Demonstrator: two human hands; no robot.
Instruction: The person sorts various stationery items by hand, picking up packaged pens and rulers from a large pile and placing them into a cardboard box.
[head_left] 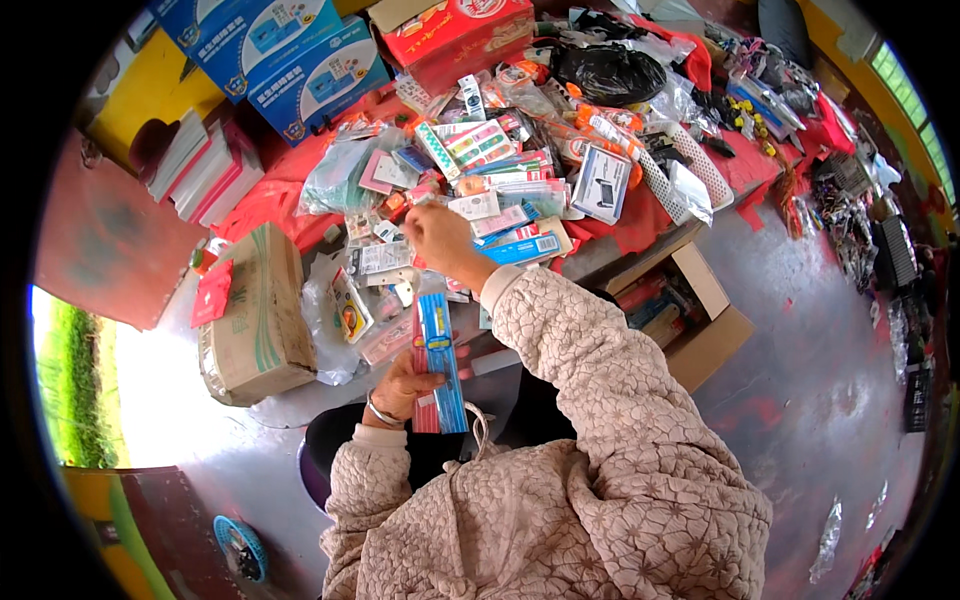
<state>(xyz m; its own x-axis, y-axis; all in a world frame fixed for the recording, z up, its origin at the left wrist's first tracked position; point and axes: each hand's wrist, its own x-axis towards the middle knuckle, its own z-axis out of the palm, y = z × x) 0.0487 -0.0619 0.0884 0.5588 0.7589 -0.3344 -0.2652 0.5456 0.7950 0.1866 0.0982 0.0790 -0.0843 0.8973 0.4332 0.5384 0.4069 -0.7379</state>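
Where the left hand [408,386] is: near side, just short of the table edge; fingers closed on two slim flat packs, thumb across the front one.
Held packs: blue pack [449,398] on the right, overlapping the red pack [425,419] on the left; both upright-ish, long sides running near to far.
Right hand [440,238]: over the middle of the pile, fingers curled and bunched; can't tell if they pinch anything.
Pile: mixed small packets and carded goods on a red cloth [265,208], around and beyond the right hand; clear plastic bag [335,180] just left of it.
Right of pile: white box [601,184] with a device picture, then white perforated basket [664,188].
Far side: blue cartons [318,88] left, red box [457,45] middle, black plastic bag [612,75] right.
Left: brown carton [262,330], red packet [212,293] on it.
Near right: open carton [708,352] with goods inside.
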